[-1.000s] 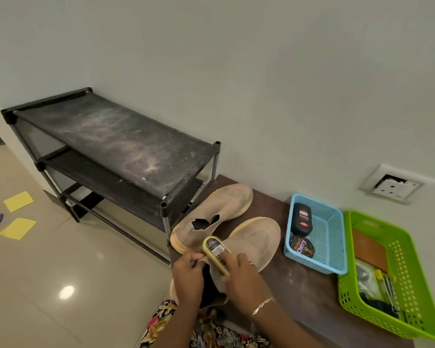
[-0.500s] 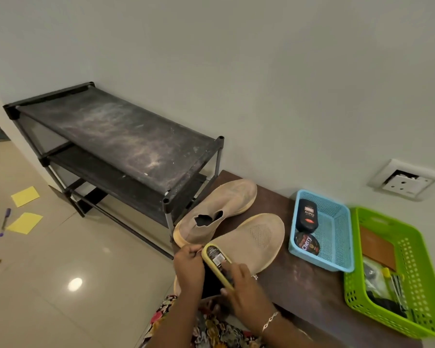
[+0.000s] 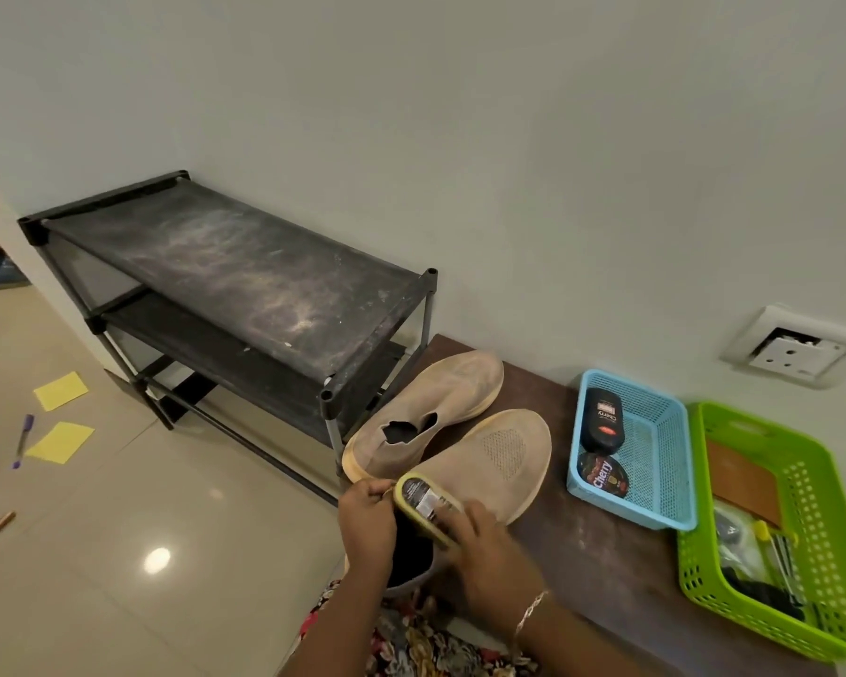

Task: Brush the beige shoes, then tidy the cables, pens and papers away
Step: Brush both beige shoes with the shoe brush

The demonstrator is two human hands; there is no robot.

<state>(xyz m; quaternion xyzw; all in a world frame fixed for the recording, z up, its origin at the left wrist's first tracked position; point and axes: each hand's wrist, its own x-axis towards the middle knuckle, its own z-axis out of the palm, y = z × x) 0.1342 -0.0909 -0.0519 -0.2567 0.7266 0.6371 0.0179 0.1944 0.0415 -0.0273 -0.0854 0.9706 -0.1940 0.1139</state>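
Worktop (image 3: 601,559) beside the wall, bearing two beige shoes. The left hand (image 3: 367,517) grips the collar of the near shoe (image 3: 496,461); the right hand (image 3: 489,554) clasps a yellow-backed brush (image 3: 426,501) against it. The far shoe (image 3: 435,405) lies just behind. Blue basket (image 3: 675,456): black bottle (image 3: 604,420), round tin (image 3: 601,476). Green basket (image 3: 819,522): brown card (image 3: 743,486), dark oddments. Yellow papers (image 3: 60,390) and a pen (image 3: 23,439) lie on the floor (image 3: 191,505).

Both hands sit bottom-middle of the frame, side by side: left hand (image 3: 366,520) curled, pinching the shoe (image 3: 490,464) rim, right hand (image 3: 487,547) wrapped round the brush (image 3: 425,499), bracelet (image 3: 528,614) on its wrist.
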